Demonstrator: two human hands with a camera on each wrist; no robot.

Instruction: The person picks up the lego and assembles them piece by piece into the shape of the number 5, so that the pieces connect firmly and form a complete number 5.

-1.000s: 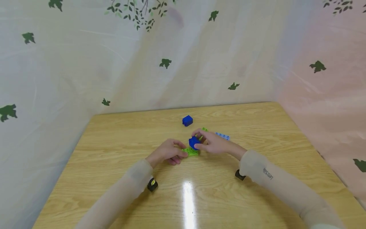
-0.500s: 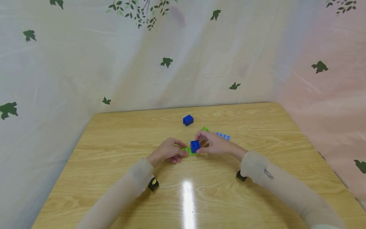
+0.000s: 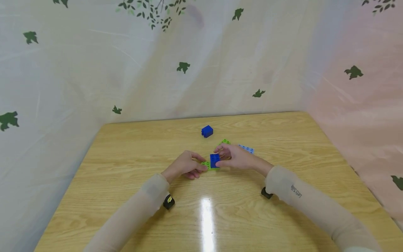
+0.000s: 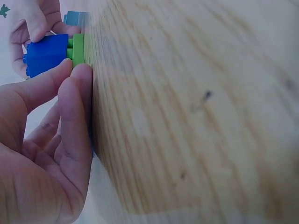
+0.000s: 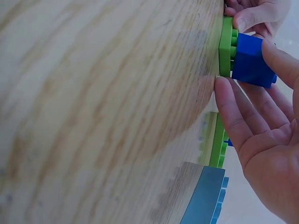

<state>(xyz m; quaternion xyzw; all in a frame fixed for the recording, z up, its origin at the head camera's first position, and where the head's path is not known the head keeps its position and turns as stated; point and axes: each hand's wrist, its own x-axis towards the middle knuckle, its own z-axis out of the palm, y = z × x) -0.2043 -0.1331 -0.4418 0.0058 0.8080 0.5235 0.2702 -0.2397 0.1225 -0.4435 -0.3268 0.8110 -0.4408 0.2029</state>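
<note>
The left grip [image 3: 188, 166] pinches a flat green studded plate [image 5: 225, 49], the right grip [image 3: 237, 157] a blue studded block [image 5: 252, 60].

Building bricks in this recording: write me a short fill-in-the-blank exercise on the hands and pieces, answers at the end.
1. The right hand holds a dark blue building brick over a building plate colored ____.
2. The hand pinching that plate's left end in the head view is the person's ____ one.
3. Both wrist views show, in the gap beneath the held brick, the plate's round ____.
4. In the head view, the farthest-right plate is light ____.

Missing words: green; left; studs; blue.
</note>
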